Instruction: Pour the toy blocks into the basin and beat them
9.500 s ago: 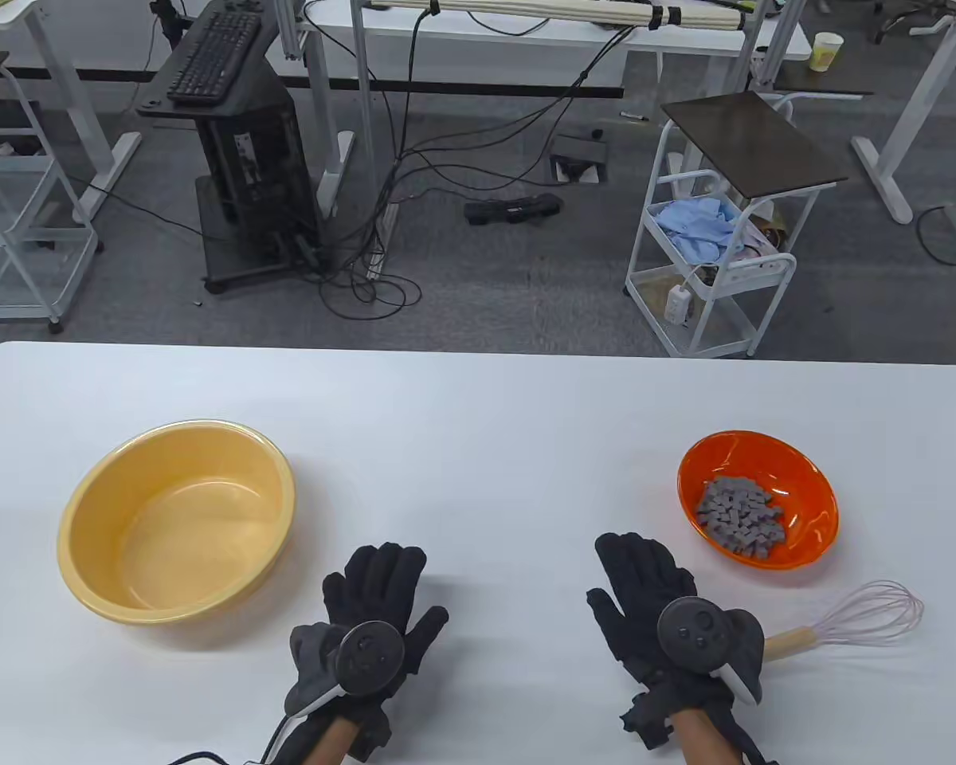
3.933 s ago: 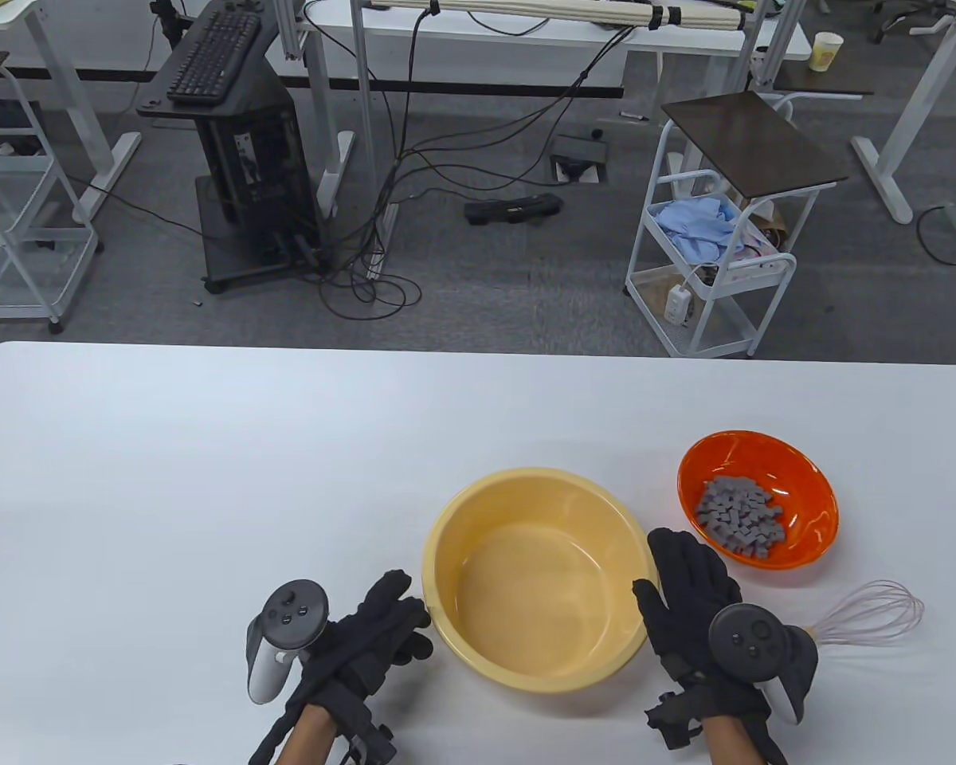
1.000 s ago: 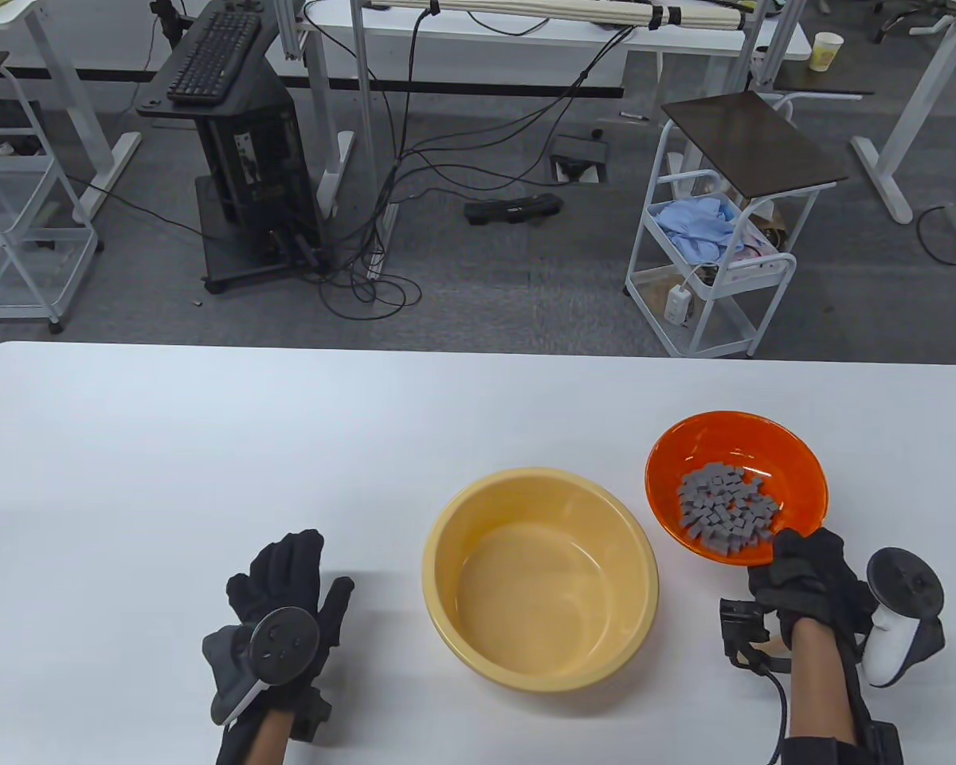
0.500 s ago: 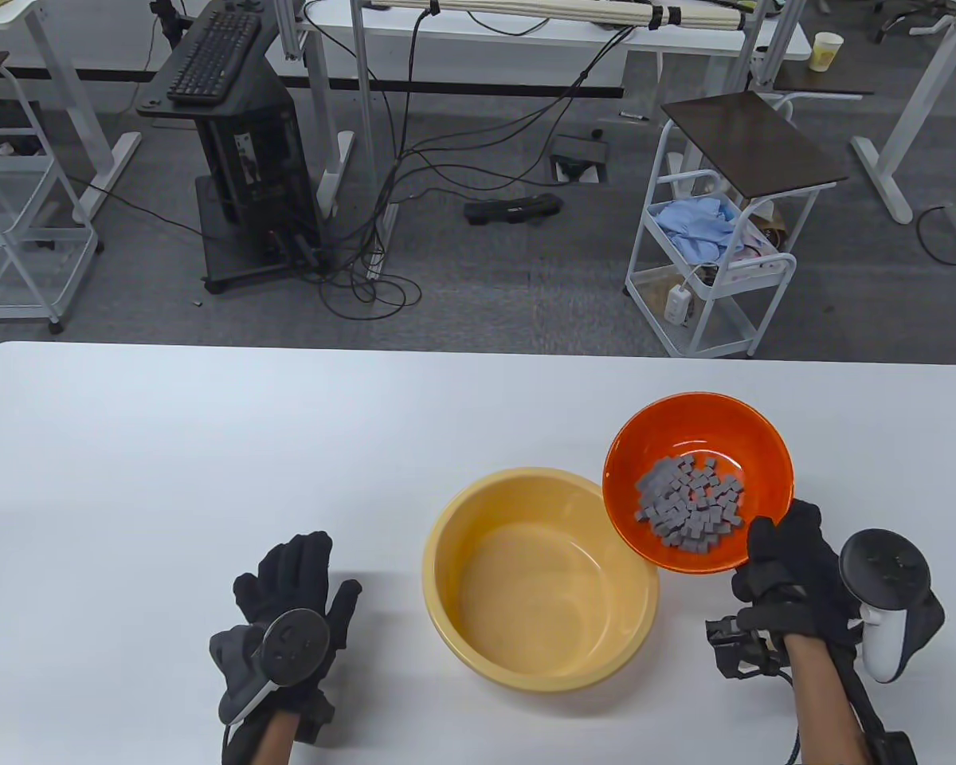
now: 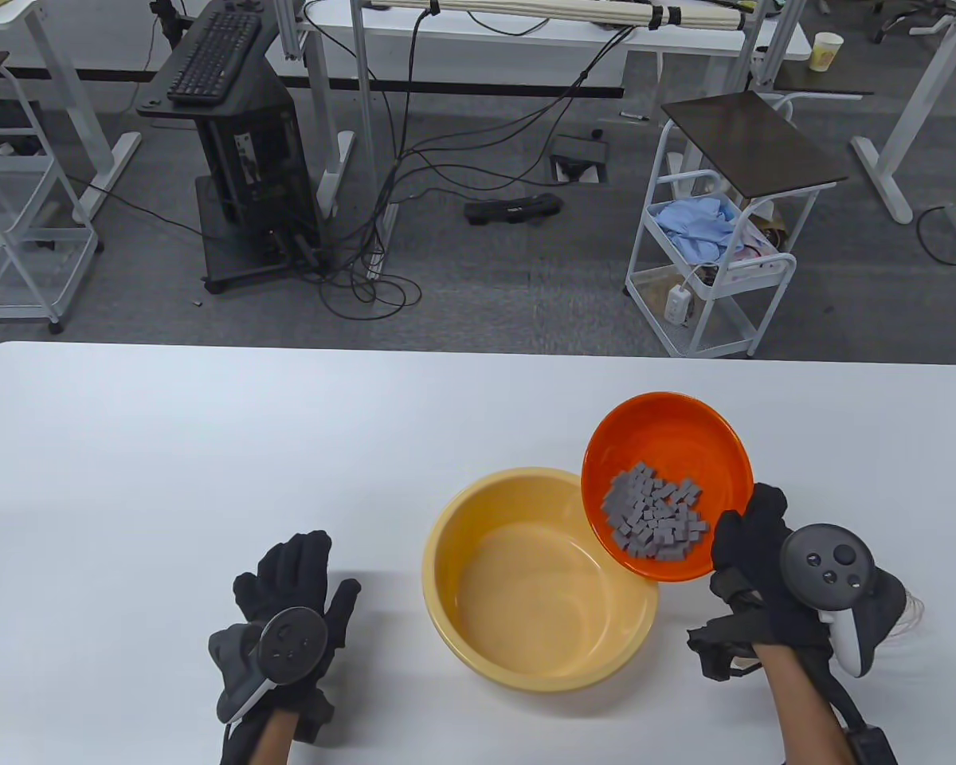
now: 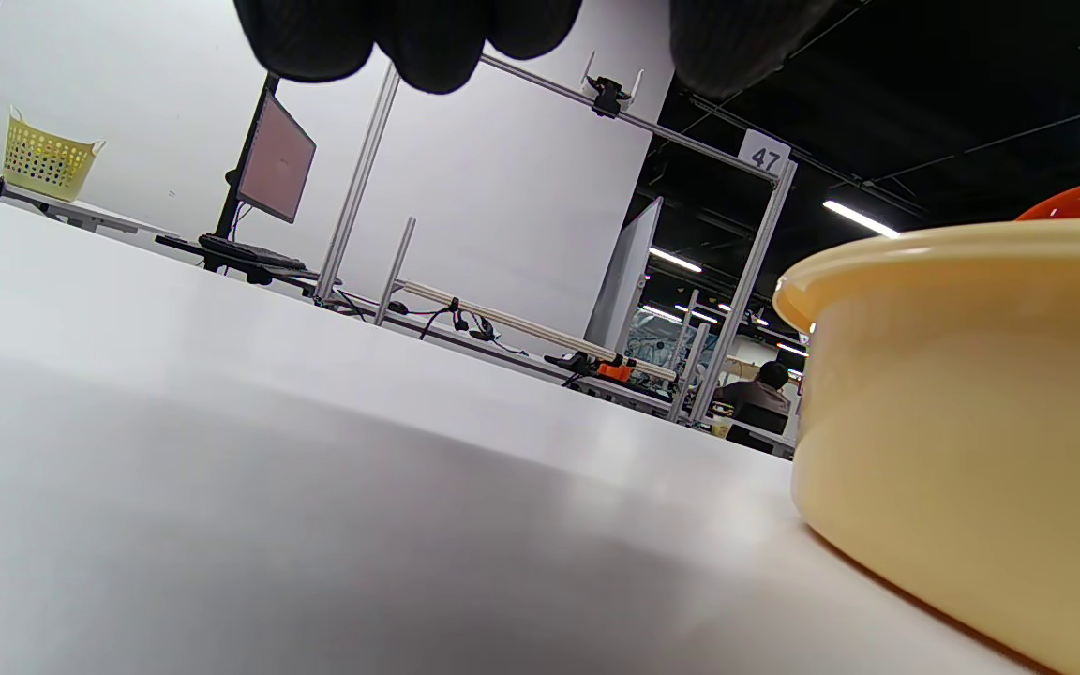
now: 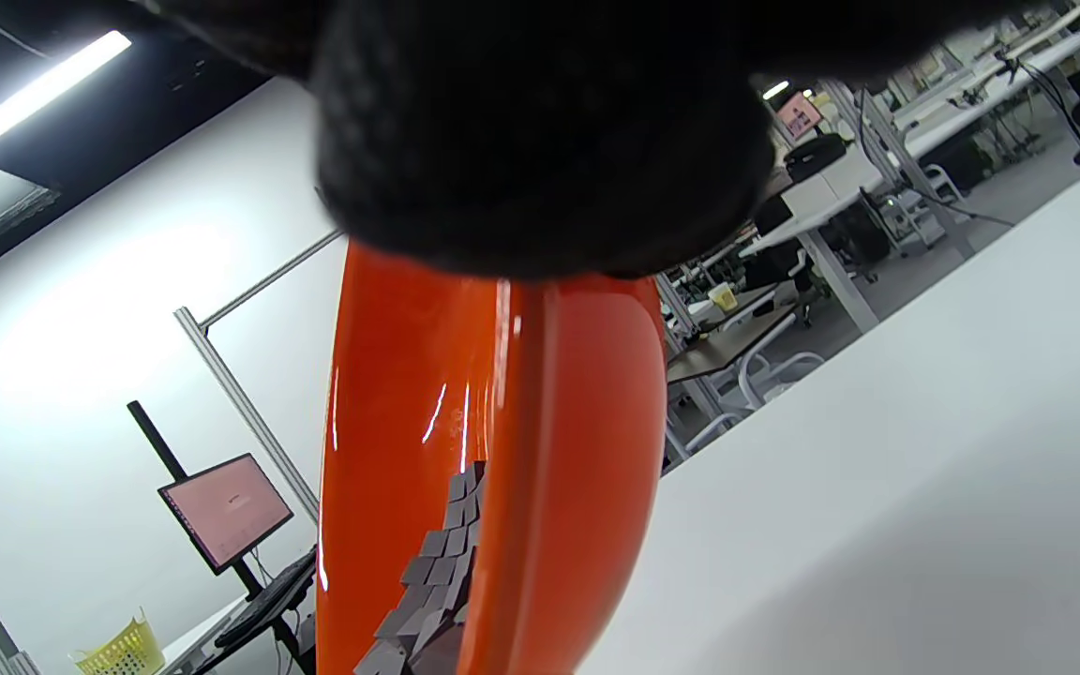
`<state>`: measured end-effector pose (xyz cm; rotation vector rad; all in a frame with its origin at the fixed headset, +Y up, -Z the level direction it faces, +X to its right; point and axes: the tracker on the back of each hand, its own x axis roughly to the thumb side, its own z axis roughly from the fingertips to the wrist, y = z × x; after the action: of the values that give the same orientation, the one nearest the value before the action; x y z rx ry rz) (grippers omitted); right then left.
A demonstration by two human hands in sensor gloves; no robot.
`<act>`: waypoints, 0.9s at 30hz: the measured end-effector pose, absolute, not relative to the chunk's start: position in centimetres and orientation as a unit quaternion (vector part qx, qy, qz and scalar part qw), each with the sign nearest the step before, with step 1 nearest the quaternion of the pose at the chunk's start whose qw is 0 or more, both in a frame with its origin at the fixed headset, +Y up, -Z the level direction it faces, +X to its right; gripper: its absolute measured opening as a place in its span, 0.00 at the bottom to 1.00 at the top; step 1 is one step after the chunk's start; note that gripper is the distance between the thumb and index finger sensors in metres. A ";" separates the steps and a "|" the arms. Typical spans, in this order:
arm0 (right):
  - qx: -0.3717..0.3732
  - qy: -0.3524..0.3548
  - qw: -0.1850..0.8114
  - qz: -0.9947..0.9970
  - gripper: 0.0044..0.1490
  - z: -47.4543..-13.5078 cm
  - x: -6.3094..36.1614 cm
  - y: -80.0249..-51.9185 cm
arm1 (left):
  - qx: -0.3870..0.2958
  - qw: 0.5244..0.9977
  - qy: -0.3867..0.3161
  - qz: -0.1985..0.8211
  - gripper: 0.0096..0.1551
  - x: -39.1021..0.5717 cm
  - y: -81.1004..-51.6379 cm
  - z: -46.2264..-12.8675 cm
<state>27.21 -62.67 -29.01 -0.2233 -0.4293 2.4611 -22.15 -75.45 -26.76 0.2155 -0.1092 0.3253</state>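
The right hand grips the near rim of the orange bowl, fingers curled over its edge, and holds it raised and tilted toward the yellow basin, its lower lip overlapping the basin's right rim. The grey toy blocks lie heaped against the bowl's low side. The left hand rests flat on the table, fingers spread, left of the basin and apart from it.

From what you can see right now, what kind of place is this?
Most likely a lab or office workspace set up for recording, not a kitchen. Beyond the white table there is a keyboard on a stand, loose cables across a carpeted floor, and a rolling cart.
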 end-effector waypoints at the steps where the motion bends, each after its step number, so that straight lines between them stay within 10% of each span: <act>1: -0.082 -0.166 0.307 0.934 0.30 -29.0 27.1 -62.7 | 0.107 0.979 -0.054 0.162 0.40 -22.2 -75.4 -26.8; 27: 0.037 -0.303 0.142 0.942 0.29 -27.7 23.8 -60.9 | 0.110 0.981 -0.072 0.144 0.40 -21.9 -75.4 -26.8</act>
<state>23.75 -60.86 -27.67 0.1064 -0.8740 2.7178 -21.93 -75.42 -26.82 0.2214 -0.1443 0.2908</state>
